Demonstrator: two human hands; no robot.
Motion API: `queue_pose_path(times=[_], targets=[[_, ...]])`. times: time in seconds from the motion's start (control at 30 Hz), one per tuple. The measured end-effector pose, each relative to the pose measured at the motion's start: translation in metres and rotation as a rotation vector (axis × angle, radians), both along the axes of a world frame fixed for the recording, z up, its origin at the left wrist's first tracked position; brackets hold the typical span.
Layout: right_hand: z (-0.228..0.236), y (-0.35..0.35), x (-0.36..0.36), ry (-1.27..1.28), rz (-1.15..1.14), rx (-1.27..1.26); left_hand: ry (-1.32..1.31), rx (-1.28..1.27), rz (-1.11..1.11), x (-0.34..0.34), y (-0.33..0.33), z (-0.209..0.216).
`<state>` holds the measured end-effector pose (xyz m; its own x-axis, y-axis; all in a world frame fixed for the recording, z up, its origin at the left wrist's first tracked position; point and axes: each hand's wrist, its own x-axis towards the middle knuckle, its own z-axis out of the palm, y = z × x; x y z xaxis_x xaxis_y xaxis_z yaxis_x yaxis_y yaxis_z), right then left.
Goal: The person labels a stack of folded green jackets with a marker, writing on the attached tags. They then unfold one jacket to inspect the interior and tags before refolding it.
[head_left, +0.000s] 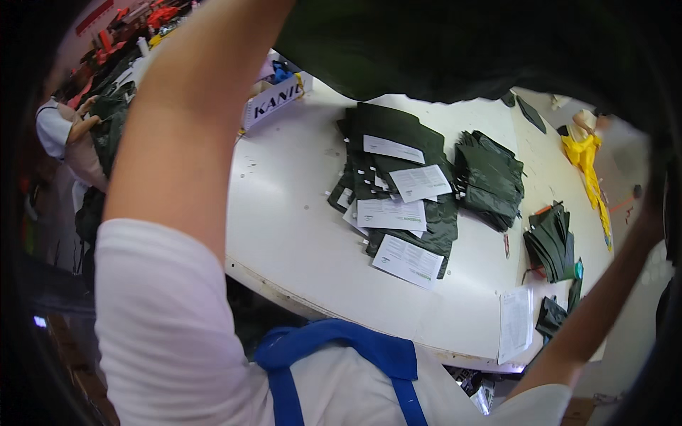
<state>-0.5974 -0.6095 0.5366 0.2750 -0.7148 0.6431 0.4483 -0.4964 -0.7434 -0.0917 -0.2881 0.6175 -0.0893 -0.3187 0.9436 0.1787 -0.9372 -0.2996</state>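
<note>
Both my arms are raised. My left forearm (177, 121) runs up past the top edge, its hand out of the picture. My right forearm (604, 305) stretches up to the right, and its hand is lost at the dark rim. A wide dark green cloth (455, 50) hangs across the top, between the arms; where my hands touch it does not show. Below it on the white table (284, 206) lies a spread pile of dark green fabric pieces (387, 121) with several printed white sheets (408, 259) on top. Right of that sits a folded dark green stack (490, 177).
A white box (277, 103) stands at the table's far left. On the right are dark fabric pieces (550, 241), a green tape roll (578, 270) and a paper sheet (516, 323). One person (57, 131) handles dark cloth at left; another is by a yellow garment (584, 153).
</note>
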Motion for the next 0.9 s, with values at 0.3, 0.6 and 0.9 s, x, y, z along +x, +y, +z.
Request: queue_pose_path(times=[0.3, 0.6, 0.9], targets=[[-0.361, 0.253, -0.049, 0.831, 0.097, 0.272, 1.594, -0.7, -0.852, -0.039, 0.105, -0.483], [-0.422, 0.286, -0.092, 1.486, 0.197, 0.49, 2.608, -1.863, -0.814, -0.346, 0.203, -0.524], [-0.393, 0.284, -0.047, 1.314, 0.509, -0.962, 2.52, -1.885, -1.229, -0.312, 0.173, -0.491]])
